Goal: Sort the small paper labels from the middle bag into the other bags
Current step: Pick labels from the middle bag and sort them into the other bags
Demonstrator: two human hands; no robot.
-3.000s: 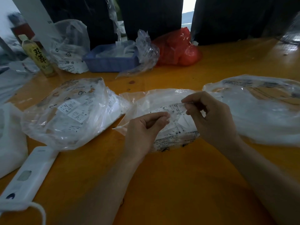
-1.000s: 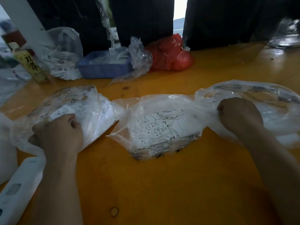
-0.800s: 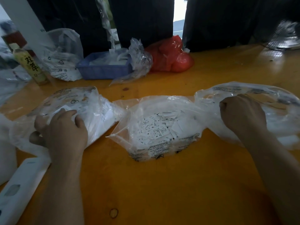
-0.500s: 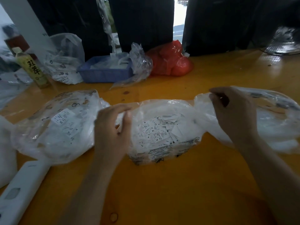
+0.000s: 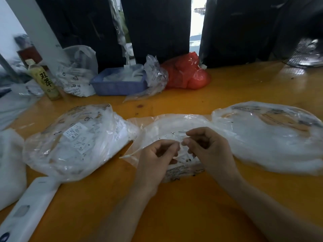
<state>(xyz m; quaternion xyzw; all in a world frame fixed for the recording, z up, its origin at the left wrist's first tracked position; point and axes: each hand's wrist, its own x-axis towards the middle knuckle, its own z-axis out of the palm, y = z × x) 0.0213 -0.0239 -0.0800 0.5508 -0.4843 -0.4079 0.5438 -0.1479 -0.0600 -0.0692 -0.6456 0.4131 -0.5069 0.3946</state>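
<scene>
Three clear plastic bags lie in a row on the orange table. The middle bag holds small white printed paper labels. My left hand and my right hand are both over it, fingers curled, fingertips meeting. Between the fingertips they pinch a small paper label, which is blurred. The left bag is bulky with labels showing through the plastic. White contents fill the flatter right bag. My hands hide much of the middle bag's labels.
A white handheld device and a white bag lie at the near left. At the back stand a tea bottle, a clear bag, a blue basket and a red bag. A fan sits far right.
My left hand left the left bag and my right hand left the right bag. Both came together over the middle bag and now pinch a label.
</scene>
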